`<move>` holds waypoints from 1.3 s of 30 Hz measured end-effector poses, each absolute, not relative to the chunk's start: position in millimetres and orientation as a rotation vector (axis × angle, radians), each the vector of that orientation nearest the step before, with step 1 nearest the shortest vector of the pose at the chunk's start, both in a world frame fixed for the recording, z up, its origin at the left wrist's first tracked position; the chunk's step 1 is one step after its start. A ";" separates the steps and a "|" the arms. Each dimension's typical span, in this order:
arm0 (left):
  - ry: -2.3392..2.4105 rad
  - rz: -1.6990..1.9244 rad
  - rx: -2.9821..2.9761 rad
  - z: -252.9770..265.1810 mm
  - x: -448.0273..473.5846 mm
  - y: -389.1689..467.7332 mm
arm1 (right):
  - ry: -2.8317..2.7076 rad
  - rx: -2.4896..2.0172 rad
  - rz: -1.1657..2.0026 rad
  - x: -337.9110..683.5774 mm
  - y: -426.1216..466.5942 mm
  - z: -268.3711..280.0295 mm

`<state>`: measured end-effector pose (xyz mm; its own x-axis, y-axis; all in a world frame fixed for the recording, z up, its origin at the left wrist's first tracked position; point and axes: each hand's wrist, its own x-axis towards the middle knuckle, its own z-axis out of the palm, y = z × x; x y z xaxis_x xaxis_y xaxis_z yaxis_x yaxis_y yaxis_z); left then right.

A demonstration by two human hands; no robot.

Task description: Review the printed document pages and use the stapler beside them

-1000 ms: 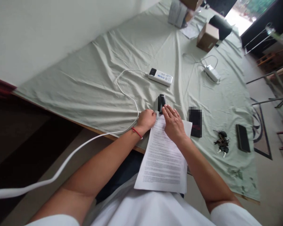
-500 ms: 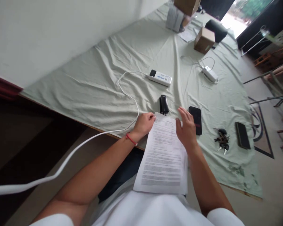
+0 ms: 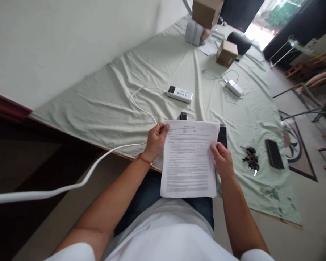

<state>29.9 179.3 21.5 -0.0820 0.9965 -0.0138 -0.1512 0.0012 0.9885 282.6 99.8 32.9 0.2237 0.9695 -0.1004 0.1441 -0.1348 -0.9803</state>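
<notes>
A stack of printed sheets [image 3: 189,163] is held up in front of me, over the table's near edge, its text facing me. My left hand [image 3: 156,141] pinches the upper left corner between thumb and fingers. On the other side, my right hand [image 3: 222,157] grips the right edge, thumb on the front. Just beyond the top of the sheets lies a black stapler [image 3: 183,116], its lower part hidden behind the paper. A black phone-like slab [image 3: 222,137] is partly covered by the sheets and my right hand.
On the green cloth [image 3: 146,72] lie a white power strip [image 3: 180,94], a white adapter [image 3: 234,88] with cable, keys [image 3: 251,157] and a dark phone [image 3: 274,154]. Cardboard boxes [image 3: 227,53] stand farther back. A white cable [image 3: 97,159] crosses the table edge at left.
My right hand, earlier spread beside the sheets, has closed on their right edge. The sheets now sit higher and flatter toward me, covering most of the stapler. The view has shifted slightly.
</notes>
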 end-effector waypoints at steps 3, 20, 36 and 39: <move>1.224 1.358 1.109 15.1 31.2 181.3 | -1.044 -1.484 1.027 276.7 105.8 23.8; 0.924 1.007 0.904 4.7 20.9 173.5 | -0.841 -1.436 0.949 275.7 101.9 11.2; 0.976 1.133 0.937 12.0 24.7 176.6 | -0.824 -1.331 0.818 275.5 106.1 6.8; 0.942 1.123 0.909 12.2 23.8 177.0 | -0.777 -1.341 0.805 276.4 105.5 6.9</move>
